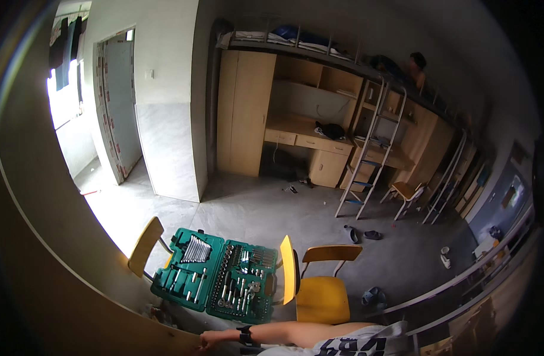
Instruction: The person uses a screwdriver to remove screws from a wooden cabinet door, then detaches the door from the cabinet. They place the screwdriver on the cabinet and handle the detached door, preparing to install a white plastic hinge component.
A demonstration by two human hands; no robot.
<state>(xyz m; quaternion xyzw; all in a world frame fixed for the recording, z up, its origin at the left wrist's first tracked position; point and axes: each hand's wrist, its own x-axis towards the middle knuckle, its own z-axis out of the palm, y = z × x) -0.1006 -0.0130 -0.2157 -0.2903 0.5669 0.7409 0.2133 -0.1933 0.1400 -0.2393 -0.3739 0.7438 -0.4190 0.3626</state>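
Observation:
My right arm reaches across the lower edge, a dark watch (246,336) on its wrist. My right hand (211,340) is closed beside the edge of a brown wooden panel (135,323); whatever its fingers hold is hidden. My left hand does not show. Just beyond the right hand, a green tool case (194,302) lies open between two yellow chair backs. Its left half carries a fanned row of combination wrenches (196,249) and several metal bars. In the right half sit sockets (227,255), ratchets and smaller tools.
A yellow chair (322,299) stands right of the case. Sandals (374,296) and dark shoes (373,235) lie on the grey floor. Farther off are a metal ladder (370,160), a wooden wardrobe (242,113), a desk (307,141), and a person (418,65) on the upper bunk.

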